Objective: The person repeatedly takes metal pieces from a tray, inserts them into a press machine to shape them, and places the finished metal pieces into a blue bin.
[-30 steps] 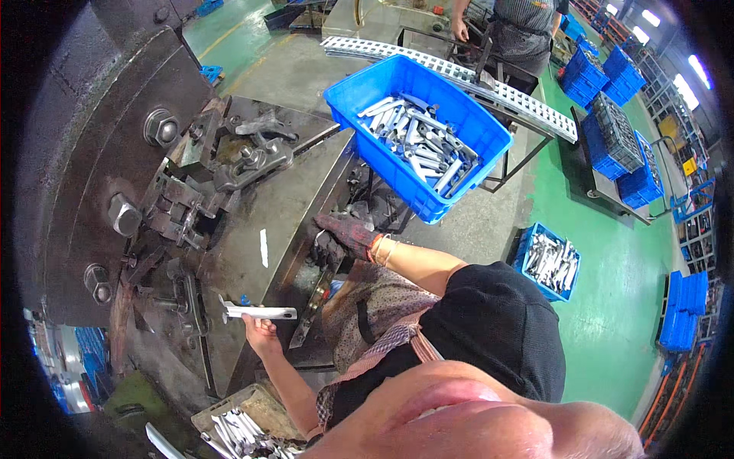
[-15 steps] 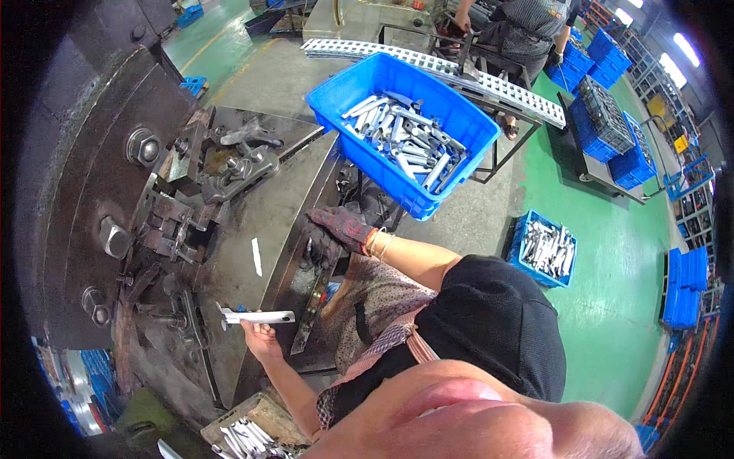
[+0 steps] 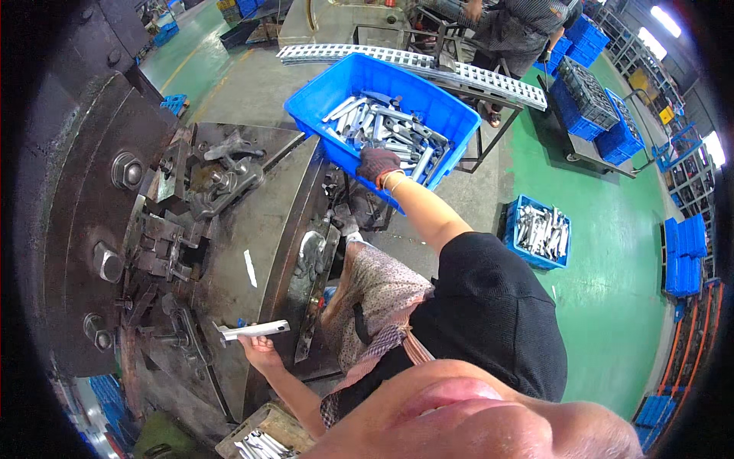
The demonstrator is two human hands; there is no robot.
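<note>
The left hand has its grip closed round a long silvery metal part with a flared end, apparently above the dark steel machine bed. The part's long axis runs roughly left to right: flared end left, slotted end right and slightly higher in view. The step in hand looks like one-by-one part handling. At the near rim of the blue plastic bin, the dark-gloved right hand hides its fingertips; I cannot tell whether its grip holds anything. The next move likely calls for clearing that rim.

Silver metal piece in left hand
</note>
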